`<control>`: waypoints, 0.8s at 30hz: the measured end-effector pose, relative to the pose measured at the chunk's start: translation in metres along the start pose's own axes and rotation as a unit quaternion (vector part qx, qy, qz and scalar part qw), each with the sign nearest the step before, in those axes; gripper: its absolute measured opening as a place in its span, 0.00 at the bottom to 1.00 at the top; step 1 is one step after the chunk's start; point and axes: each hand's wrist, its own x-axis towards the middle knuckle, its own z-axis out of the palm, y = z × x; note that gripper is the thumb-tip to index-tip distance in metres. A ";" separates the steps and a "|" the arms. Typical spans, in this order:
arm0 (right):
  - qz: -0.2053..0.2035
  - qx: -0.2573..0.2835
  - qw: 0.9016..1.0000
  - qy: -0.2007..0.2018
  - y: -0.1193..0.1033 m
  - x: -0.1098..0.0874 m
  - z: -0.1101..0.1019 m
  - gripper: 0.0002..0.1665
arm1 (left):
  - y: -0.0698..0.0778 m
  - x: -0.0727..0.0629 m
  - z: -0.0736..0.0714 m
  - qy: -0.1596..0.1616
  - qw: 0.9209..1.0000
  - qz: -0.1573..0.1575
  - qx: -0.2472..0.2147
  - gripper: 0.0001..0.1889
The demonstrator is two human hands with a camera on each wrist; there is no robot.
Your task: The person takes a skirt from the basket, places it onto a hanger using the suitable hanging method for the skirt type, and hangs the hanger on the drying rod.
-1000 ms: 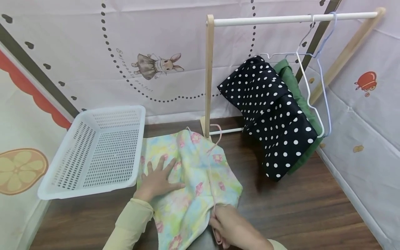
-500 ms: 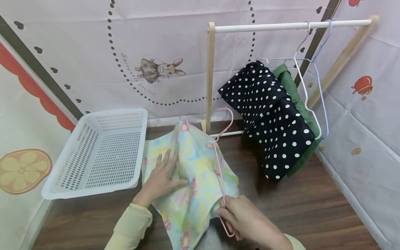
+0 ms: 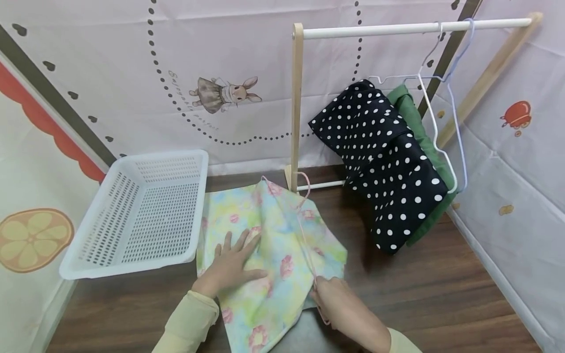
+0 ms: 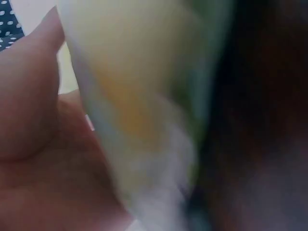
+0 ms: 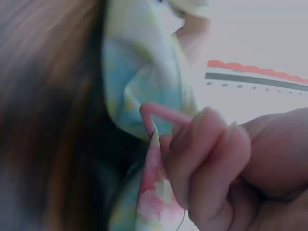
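A pastel floral cloth (image 3: 287, 230) in yellow, blue and pink is spread in front of the person, with a grey part beneath its lower right. My left hand (image 3: 229, 269) rests on its left half, fingers spread. At its lower right my right hand (image 3: 346, 309) grips the end of a pink clothes hanger (image 3: 307, 182), whose hook points to the rack's near post. The hanger's side bar runs along the cloth's right part; much of the rest is hidden. In the right wrist view, curled fingers (image 5: 207, 159) hold the hanger's bent corner (image 5: 147, 113) beside the cloth's edge.
A white perforated basket (image 3: 132, 215) stands left of the cloth. At the right, a rack with a white rail (image 3: 375, 30) and wooden posts carries a white and a blue hanger with a black polka-dot cloth (image 3: 388, 162) and a green one (image 3: 408, 105). Printed curtains surround the dark wooden surface.
The pink hanger rose off the cloth half a second ago and has dropped back down. My right hand sits slightly farther up and right than at first. The left hand has stayed on the cloth.
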 end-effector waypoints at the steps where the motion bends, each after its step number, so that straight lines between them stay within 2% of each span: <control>1: 0.007 -0.032 0.999 0.015 0.004 0.000 0.003 0.19 | -0.001 -0.001 0.000 -0.005 1.000 -0.008 0.006 0.51; 3: 0.021 -0.096 0.994 0.048 0.012 -0.001 0.009 0.16 | -0.002 -0.003 0.000 -0.010 1.000 -0.018 0.016 0.51; 5: 0.045 -0.124 0.990 0.058 0.019 -0.005 0.013 0.15 | -0.003 -0.004 -0.002 -0.014 1.000 -0.021 0.017 0.50; 6: 0.055 -0.128 0.989 0.051 0.022 -0.008 0.014 0.14 | -0.003 -0.004 -0.002 -0.016 1.000 -0.022 0.016 0.50; 11: 0.110 -0.095 0.989 -0.037 0.029 -0.015 0.017 0.15 | -0.001 -0.005 -0.005 -0.025 0.999 -0.024 0.015 0.50; 14: 0.121 -0.083 0.988 -0.050 0.028 -0.014 0.021 0.14 | 0.000 -0.005 -0.007 -0.024 0.999 -0.025 0.016 0.49; 17: 0.099 -0.053 0.993 -0.039 0.025 -0.010 0.027 0.08 | 0.000 -0.005 -0.007 -0.023 0.999 -0.022 0.017 0.49; 21: 0.013 -0.032 0.999 -0.005 0.020 -0.003 0.034 0.06 | 0.001 -0.004 -0.007 -0.026 0.999 -0.020 0.018 0.49; 23: -0.029 -0.053 0.998 0.023 0.018 0.003 0.036 0.10 | 0.001 -0.004 -0.007 -0.027 0.999 -0.022 0.019 0.49; 24: -0.036 -0.068 0.997 0.033 0.016 0.006 0.037 0.14 | 0.001 -0.003 -0.007 -0.026 0.999 -0.022 0.020 0.49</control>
